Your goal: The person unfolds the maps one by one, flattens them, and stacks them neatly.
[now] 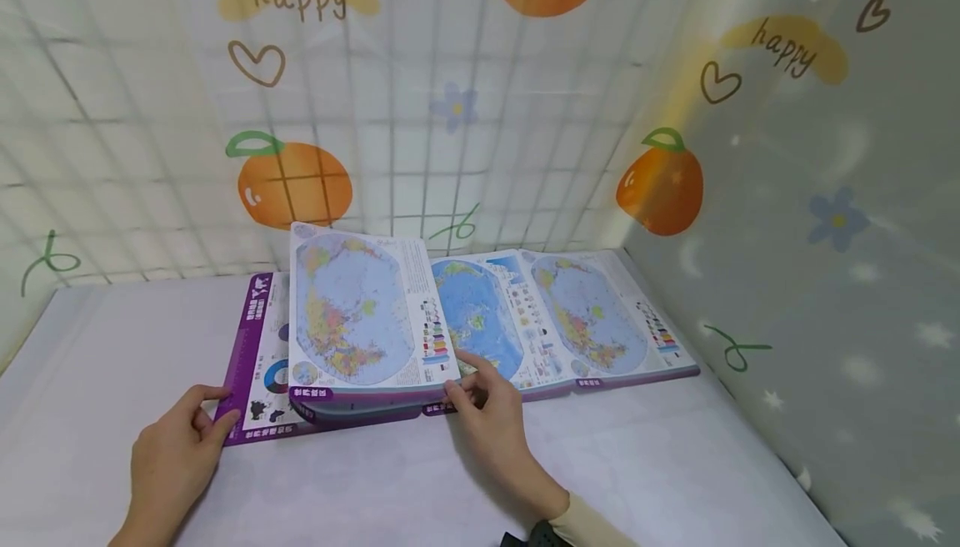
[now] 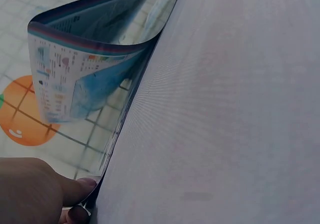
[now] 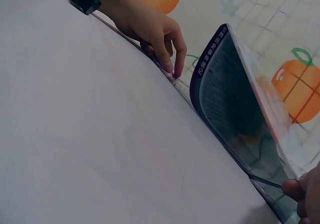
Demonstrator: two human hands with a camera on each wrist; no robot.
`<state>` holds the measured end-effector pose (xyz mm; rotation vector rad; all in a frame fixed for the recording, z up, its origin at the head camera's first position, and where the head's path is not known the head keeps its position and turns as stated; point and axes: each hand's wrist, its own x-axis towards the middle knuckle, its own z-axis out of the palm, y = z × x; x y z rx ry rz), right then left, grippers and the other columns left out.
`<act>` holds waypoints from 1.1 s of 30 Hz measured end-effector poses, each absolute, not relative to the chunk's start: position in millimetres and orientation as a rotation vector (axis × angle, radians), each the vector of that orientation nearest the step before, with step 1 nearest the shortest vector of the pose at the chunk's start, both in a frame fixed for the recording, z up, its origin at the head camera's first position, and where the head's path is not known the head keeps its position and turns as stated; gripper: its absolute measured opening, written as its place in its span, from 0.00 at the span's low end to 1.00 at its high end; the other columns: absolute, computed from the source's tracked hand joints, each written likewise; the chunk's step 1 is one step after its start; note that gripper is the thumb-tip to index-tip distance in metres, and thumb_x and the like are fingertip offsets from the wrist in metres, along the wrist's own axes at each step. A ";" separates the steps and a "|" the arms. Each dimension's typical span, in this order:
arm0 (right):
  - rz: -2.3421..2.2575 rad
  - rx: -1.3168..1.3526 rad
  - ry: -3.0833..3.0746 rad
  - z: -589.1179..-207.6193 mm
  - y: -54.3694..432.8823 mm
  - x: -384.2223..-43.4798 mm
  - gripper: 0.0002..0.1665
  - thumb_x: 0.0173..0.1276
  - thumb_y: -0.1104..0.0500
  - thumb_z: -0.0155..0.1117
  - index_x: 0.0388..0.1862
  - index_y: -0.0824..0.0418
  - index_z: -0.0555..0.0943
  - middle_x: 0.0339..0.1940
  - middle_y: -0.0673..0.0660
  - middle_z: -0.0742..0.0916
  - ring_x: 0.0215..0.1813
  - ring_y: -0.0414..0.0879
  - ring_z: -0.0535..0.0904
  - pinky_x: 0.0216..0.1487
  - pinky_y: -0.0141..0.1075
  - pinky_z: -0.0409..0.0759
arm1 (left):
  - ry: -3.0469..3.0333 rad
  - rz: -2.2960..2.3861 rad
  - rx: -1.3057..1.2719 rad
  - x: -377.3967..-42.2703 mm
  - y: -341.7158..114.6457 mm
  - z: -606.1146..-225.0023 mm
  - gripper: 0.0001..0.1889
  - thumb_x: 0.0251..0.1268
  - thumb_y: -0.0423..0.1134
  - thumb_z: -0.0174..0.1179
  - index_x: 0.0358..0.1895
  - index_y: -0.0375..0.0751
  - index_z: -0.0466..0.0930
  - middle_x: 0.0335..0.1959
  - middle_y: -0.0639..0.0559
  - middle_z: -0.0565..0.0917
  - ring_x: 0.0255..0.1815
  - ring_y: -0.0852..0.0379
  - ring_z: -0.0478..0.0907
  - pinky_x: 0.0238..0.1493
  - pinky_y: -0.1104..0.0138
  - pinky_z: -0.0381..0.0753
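A long folding world map with purple borders and several panels lies across the table. My left hand pinches its left purple edge between thumb and fingers; in the left wrist view, this hand has the thumb on top of the sheet. A folded-over panel stands raised above the left part of the map, its underside bowed in the right wrist view. My right hand pinches that panel's right edge near the lower corner; only fingers of it show in the right wrist view.
The map lies on a white-covered table. Behind it hangs a pale curtain printed with oranges, over a wire grid, close to the map's far edge. A grey curtain closes off the right side.
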<state>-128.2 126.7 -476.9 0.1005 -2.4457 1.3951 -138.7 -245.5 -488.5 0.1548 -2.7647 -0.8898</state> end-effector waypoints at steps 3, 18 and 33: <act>1.380 0.081 -2.452 -476.8 133.3 -128.8 0.27 0.73 0.62 0.72 0.69 0.55 0.81 0.28 0.45 0.89 0.25 0.38 0.78 0.29 0.29 0.76 | -2.773 -0.892 0.174 -138.5 -244.7 -488.1 0.17 0.68 0.37 0.72 0.57 0.37 0.82 0.20 0.52 0.73 0.21 0.54 0.66 0.25 0.65 0.59; 1.359 -0.016 -2.476 -474.4 164.3 -128.7 0.26 0.73 0.63 0.72 0.68 0.55 0.81 0.28 0.47 0.89 0.27 0.40 0.81 0.31 0.29 0.77 | -2.763 -0.874 0.181 -137.4 -242.7 -486.8 0.17 0.67 0.37 0.72 0.56 0.37 0.83 0.20 0.51 0.73 0.21 0.53 0.66 0.26 0.65 0.58; 1.275 -0.124 -2.445 -472.3 200.4 -130.9 0.23 0.73 0.63 0.71 0.66 0.57 0.83 0.29 0.51 0.90 0.30 0.41 0.84 0.32 0.27 0.76 | -2.748 -0.852 0.131 -136.3 -243.6 -485.9 0.18 0.66 0.36 0.73 0.56 0.36 0.83 0.20 0.52 0.72 0.20 0.54 0.65 0.25 0.65 0.57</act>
